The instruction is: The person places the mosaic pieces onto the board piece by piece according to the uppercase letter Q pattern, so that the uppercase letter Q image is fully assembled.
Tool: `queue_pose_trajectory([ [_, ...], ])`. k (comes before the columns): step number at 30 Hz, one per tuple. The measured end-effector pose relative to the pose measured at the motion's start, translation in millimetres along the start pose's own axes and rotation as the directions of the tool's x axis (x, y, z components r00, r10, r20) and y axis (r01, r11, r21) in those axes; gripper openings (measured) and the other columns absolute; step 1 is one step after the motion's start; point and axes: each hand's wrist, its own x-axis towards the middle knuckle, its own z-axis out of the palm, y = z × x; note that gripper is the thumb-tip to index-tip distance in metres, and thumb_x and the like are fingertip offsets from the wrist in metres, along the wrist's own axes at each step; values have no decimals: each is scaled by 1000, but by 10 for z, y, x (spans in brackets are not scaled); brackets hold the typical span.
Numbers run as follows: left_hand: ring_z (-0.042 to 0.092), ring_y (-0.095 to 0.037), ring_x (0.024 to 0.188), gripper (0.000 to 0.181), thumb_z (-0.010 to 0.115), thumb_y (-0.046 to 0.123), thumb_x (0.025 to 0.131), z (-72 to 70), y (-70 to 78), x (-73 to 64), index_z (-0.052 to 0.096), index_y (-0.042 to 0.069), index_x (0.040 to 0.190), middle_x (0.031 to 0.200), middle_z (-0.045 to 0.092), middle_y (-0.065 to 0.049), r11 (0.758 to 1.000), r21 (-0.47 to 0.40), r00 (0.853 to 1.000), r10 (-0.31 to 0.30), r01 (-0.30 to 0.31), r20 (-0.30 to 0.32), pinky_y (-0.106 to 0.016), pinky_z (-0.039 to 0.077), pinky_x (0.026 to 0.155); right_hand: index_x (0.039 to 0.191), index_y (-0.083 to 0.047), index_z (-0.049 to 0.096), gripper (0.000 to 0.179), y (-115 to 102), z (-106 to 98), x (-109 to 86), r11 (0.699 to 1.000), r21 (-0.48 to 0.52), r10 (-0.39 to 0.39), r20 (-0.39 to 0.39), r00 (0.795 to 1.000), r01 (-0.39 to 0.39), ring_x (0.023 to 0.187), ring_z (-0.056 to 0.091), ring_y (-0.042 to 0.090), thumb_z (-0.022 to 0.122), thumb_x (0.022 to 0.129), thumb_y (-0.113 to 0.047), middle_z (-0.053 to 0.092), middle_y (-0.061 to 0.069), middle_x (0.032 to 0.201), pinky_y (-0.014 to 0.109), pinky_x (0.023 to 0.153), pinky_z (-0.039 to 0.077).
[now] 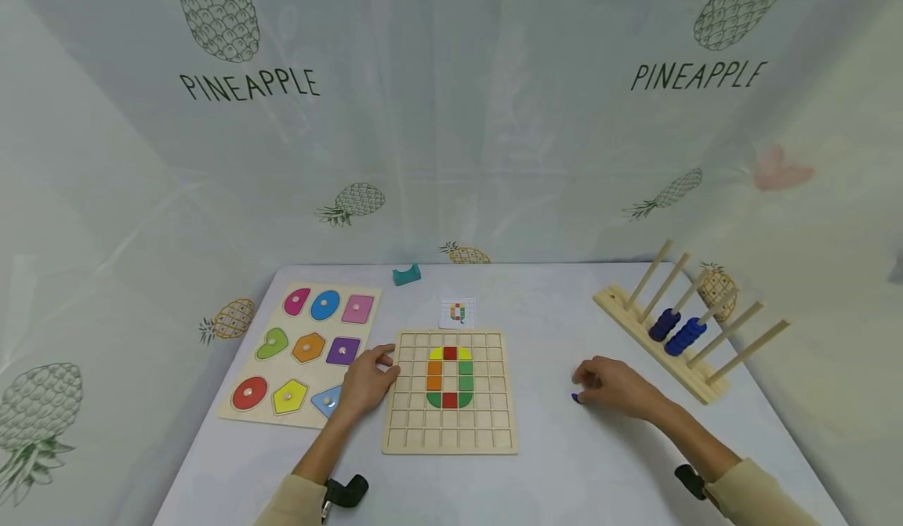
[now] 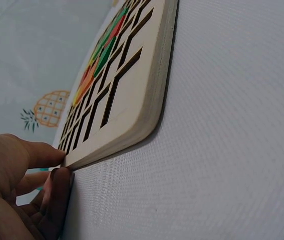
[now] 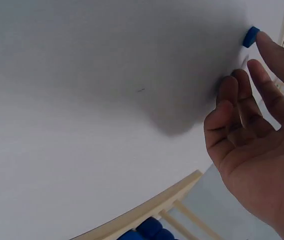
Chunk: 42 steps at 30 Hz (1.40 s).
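Note:
My left hand (image 1: 368, 381) is at the left edge of a wooden grid board (image 1: 412, 438), with its fingertips right at the rim. Red, yellow, orange and green tiles form a ring in the board's middle, including a red tile (image 1: 450, 400). In the left wrist view, the thumb and a finger of the left hand (image 2: 16, 175) meet the board's side. To the right, my right hand (image 1: 615, 385) is low over the table, fingers loosely bent. A small blue bead (image 3: 251, 37) is at its thumb tip, with the index finger apart from it.
A wooden peg rack (image 1: 659, 346) with dark blue beads on two pegs stands at the right. A shape puzzle board (image 1: 261, 353) lies at the left. Behind the grid board are a picture card (image 1: 444, 314) and a teal piece (image 1: 407, 276).

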Motion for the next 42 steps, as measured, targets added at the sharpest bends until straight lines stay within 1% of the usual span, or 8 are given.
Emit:
queue_pose_trajectory([
  [1, 52, -12, 70, 44, 75, 17, 87, -1, -1, -1, 67, 9, 129, 93, 65, 0, 1000, 1, 1000, 0, 0, 1, -29, 42, 62, 102, -15, 69, 23, 18, -7, -13, 1000, 2, 13, 8, 1000, -13, 86, 56, 12, 81, 84, -22, 62, -6, 92, 28, 73, 49],
  [3, 52, -11, 69, 44, 74, 17, 87, -4, 2, -5, 67, 8, 129, 94, 65, 0, 1000, -3, 1000, 0, 0, 2, -28, 42, 61, 101, -15, 69, 22, 41, -13, -30, 1000, 10, 9, 22, 1000, -9, 87, 56, 12, 80, 85, -22, 62, -6, 93, 28, 74, 49],
  [12, 52, -12, 70, 45, 74, 17, 87, -8, 10, -11, 67, 9, 130, 94, 65, -1, 1000, -6, 1000, 0, 0, -3, -29, 42, 61, 97, -16, 69, 12, 0, -10, -19, 998, 12, -57, 57, 997, 57, 83, 56, 7, 76, 88, -13, 62, -9, 91, 26, 72, 49],
  [21, 52, -11, 69, 43, 74, 16, 86, -5, 8, -21, 67, 8, 129, 93, 66, -1, 1000, -10, 1000, 15, -15, -12, -28, 42, 61, 94, -15, 66, 14, -60, 2, 3, 994, 27, -112, 96, 989, 110, 81, 56, 7, 75, 87, -6, 62, -6, 90, 26, 69, 48],
  [27, 52, -11, 68, 43, 74, 15, 86, -2, 8, -17, 67, 8, 129, 93, 65, -2, 1000, -9, 1000, 15, -15, -13, -28, 41, 59, 91, -16, 63, 17, -83, 16, 12, 989, 4, -147, 108, 983, 148, 79, 53, 6, 74, 87, -5, 60, -6, 87, 25, 68, 46],
  [31, 51, -12, 69, 44, 74, 16, 87, -7, 6, -12, 67, 8, 129, 93, 65, -1, 1000, -10, 1000, 7, -7, -11, -28, 41, 60, 91, -16, 62, 16, -104, 35, 22, 988, -8, -151, 120, 981, 153, 77, 49, 5, 75, 88, -6, 57, -8, 83, 25, 65, 42],
  [34, 52, -12, 70, 44, 74, 17, 87, -5, 2, -9, 67, 9, 129, 93, 65, -1, 1000, -8, 1000, 1, -1, -8, -29, 41, 61, 92, -17, 63, 15, -129, 63, 38, 990, -3, -138, 129, 982, 139, 76, 49, 4, 74, 88, -8, 57, -9, 82, 25, 65, 42],
  [42, 52, -13, 71, 44, 74, 18, 87, 0, 1, -7, 67, 9, 129, 94, 65, -1, 1000, -11, 1000, 1, -1, -5, -29, 42, 62, 96, -17, 67, 10, -228, 149, 114, 989, 73, -139, 140, 980, 130, 76, 54, 4, 73, 91, -12, 62, -9, 85, 25, 66, 46],
])
